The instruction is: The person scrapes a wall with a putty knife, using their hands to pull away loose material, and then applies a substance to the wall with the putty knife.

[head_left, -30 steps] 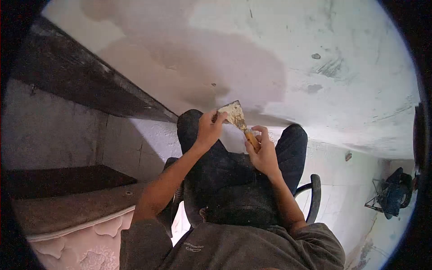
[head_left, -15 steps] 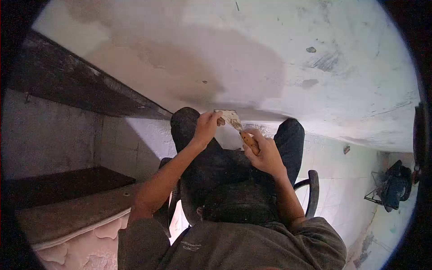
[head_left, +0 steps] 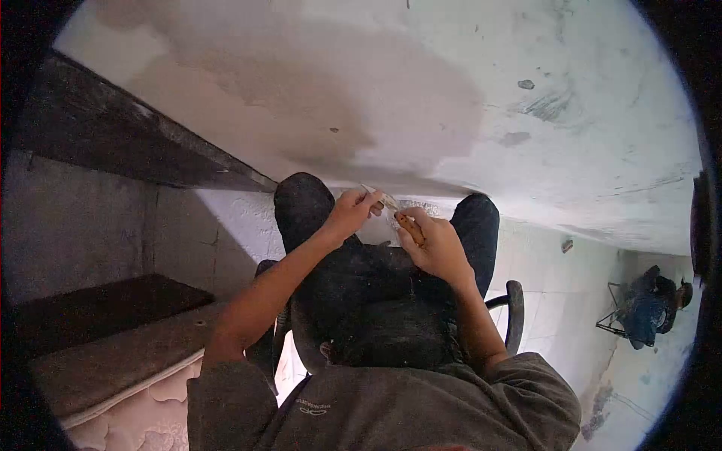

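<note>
A putty knife (head_left: 409,228) with an orange-brown wooden handle is between my hands, above the gap between my knees. My right hand (head_left: 438,249) is closed round the handle. My left hand (head_left: 353,216) has its fingers closed at the blade (head_left: 388,201), pinching near its far corner. Pale residue marks the blade, which is seen nearly edge-on. My fingers hide part of it.
In front of my knees rises a pale wall (head_left: 571,173) with a large darker patch (head_left: 406,98) and chipped spots. A dark ledge (head_left: 143,139) runs along the left, above a mattress (head_left: 128,421). I sit on a chair with black armrests (head_left: 515,316). Dark items on a stand (head_left: 647,312) are at right.
The blade has turned from showing its flat face to nearly edge-on. Both hands have shifted slightly, and the left fingers have moved along the blade. My view has moved a little too.
</note>
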{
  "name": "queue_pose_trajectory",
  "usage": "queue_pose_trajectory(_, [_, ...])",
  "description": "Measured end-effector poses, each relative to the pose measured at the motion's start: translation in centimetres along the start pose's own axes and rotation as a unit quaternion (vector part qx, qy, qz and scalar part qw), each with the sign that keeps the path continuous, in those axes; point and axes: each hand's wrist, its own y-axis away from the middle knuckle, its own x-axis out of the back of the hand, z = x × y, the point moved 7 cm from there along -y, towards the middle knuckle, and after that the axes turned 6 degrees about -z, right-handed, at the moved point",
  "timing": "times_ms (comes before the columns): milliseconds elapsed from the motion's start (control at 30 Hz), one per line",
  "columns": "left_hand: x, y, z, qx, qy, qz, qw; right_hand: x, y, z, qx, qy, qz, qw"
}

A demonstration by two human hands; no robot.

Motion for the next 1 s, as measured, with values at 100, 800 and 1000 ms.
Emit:
queue_pose_trajectory(100, [-0.3,-0.5,-0.8,-0.021,0.029,-0.008,0.999,-0.7,-0.2,0.8,0.01,0.013,0.024,1.0])
queue_pose_trajectory(800, [-2.3,-4.0,1.5,-0.035,0.183,0.025,0.982,0.9,-3.0,0.0,-0.051,0.087,0.096,0.99])
queue_pose_trajectory(1000, [-3.0,-5.0,0.6,-0.034,0.166,-0.031,0.985,-0.9,-4.2,2.4,-0.075,0.14,0.118,0.98])
